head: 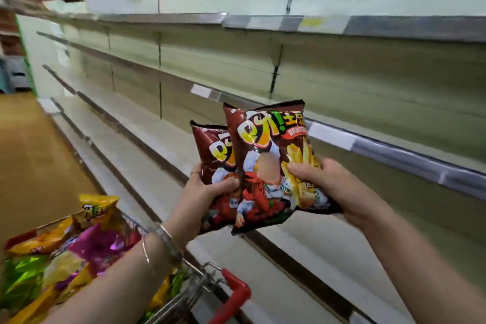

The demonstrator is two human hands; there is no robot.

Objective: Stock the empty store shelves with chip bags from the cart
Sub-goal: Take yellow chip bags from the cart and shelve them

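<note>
Two dark brown chip bags with yellow lettering are held upright in front of the bare shelves. My left hand (210,188) grips the rear bag (213,150) at its lower part. My right hand (323,181) grips the front bag (273,166) by its right side. The front bag overlaps the rear one. Both bags hang at the height of the middle shelf (394,155), a little in front of its edge. The cart (200,281) with a red handle stands at the lower left, filled with several yellow, purple and green chip bags (68,252).
Several long pale shelves (184,66) run from the near right to the far left, all bare, with metal price rails along their edges. A brown floor aisle (29,155) lies left of the shelving. Brick-patterned wall shows above the top shelf.
</note>
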